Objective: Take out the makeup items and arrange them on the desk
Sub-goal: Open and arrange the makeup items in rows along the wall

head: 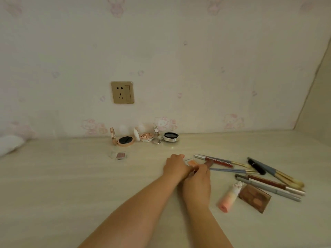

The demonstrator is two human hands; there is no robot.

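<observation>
Nearest the camera, two bare forearms reach out over the desk [71,185] and meet at its middle. The right hand [197,183] has its fingers curled round a small brownish tube [209,163], whose end pokes out past the knuckles. The left hand [174,166] lies just beside it, fingers bent down over a small orange pan in a clear case [192,162]. Whether it pinches the case or only rests on it, I cannot tell, since the fingertips are hidden.

To the right of the hands sits a loose pile that looks unsorted: a pink gradient bottle [228,198] lying on its side, a brown eyeshadow palette [255,198] touching it, and beyond them a scatter of pencils and brushes [268,185] at mixed angles, plus a red-lettered tube [219,161] and a black tube [257,167].

Left of the hands, a small pink pan [120,155] in a clear case lies alone.

Farthest, against the wall, three opened compacts stand in a tidy row: a rose-gold one [123,140], a white one [146,137] and a silver one [170,136] with a key ring.

By my reading everything visible is already out on the desk; the back row seems arranged, the small pans are in hand, and the right-hand pile remains to be laid out.
</observation>
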